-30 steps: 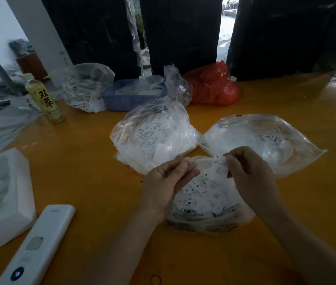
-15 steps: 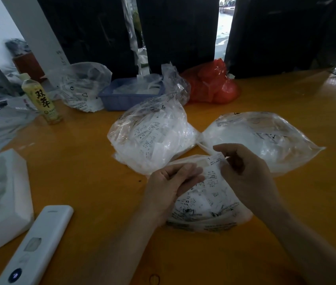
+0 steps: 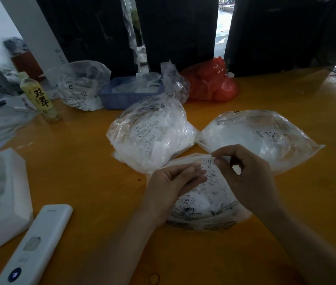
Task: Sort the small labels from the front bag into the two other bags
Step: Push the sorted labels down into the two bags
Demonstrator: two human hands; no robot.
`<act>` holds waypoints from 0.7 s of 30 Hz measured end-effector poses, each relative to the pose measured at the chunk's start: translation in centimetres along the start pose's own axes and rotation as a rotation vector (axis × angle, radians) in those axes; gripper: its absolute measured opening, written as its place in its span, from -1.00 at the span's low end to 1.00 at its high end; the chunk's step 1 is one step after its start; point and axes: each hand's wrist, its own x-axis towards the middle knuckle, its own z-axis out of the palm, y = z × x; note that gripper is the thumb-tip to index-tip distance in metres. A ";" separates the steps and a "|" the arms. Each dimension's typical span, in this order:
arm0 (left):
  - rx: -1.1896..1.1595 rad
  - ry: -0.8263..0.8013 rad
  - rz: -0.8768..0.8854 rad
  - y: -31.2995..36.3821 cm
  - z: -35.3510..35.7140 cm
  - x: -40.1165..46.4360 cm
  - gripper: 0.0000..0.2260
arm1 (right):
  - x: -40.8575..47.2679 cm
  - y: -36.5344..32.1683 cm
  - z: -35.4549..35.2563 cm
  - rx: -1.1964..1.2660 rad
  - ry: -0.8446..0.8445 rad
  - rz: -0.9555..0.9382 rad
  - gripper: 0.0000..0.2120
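Note:
Three clear plastic bags lie on the orange table [image 3: 81, 171]. The front bag [image 3: 204, 206] holds several small white printed labels and lies under my hands. Behind it on the left is a fuller bag [image 3: 150, 134] of labels, and on the right a flatter bag [image 3: 261, 134]. My right hand [image 3: 243, 173] pinches a small white label [image 3: 209, 167] between thumb and forefinger at the front bag's mouth. My left hand [image 3: 173, 182] rests on the front bag, its fingers extended and touching the label's lower edge.
A white remote [image 3: 33, 243] lies at the front left beside a white foam tray [image 3: 3, 192]. A yellow drink bottle [image 3: 39, 99], another clear bag [image 3: 81, 85], a blue basket [image 3: 128, 93] and a red bag [image 3: 210, 81] stand at the back.
My right hand has lifted the label slightly up and left at the front bag's mouth. My left hand's fingers have slid right to meet it.

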 end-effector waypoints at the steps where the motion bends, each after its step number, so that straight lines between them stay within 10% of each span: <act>1: 0.000 0.003 0.001 0.0 0.0 0.0 -0.63 | 0.0 0.0 0.0 -0.010 -0.005 -0.016 -0.84; 14: 0.266 0.040 0.085 0.2 0.4 -0.8 -0.76 | -0.1 0.1 0.6 0.065 -0.100 0.076 -0.67; 21: 0.142 0.096 0.053 0.2 0.3 -0.5 -0.74 | -0.6 0.0 1.1 0.159 -0.162 0.136 -0.94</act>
